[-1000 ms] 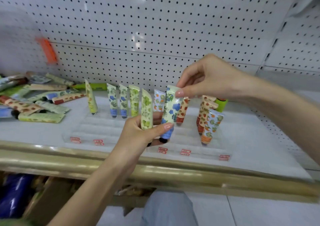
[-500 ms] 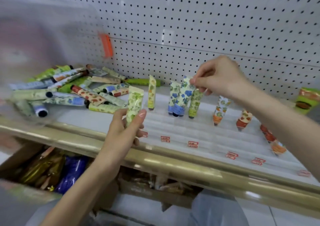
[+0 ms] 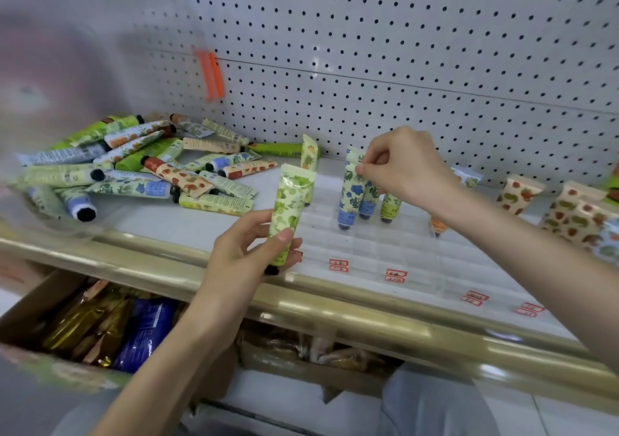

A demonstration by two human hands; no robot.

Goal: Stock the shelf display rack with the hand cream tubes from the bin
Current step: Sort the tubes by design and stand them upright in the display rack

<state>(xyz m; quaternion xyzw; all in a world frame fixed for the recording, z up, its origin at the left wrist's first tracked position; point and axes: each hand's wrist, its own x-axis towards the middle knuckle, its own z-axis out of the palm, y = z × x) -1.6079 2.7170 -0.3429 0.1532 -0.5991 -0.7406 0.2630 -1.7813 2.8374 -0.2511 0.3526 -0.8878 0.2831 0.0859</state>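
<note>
Two tubes are in hand. Nearest, the left hand point(image 3: 241, 254) grips a green tube point(image 3: 290, 208) upright, cap down, just above the shelf rail point(image 3: 335, 305). Beyond lies the clear rack point(image 3: 368, 251), with tubes standing only in its far rows. There the right hand point(image 3: 405, 167) pinches the top crimp of a blue tube point(image 3: 351, 189), cap down, beside other tubes. The step looks like seating that blue tube. Next, the fingers must let go without tipping it, then the green one needs a free slot. The pile point(image 3: 160, 171) lies far left, by the pegboard point(image 3: 402, 67).
</note>
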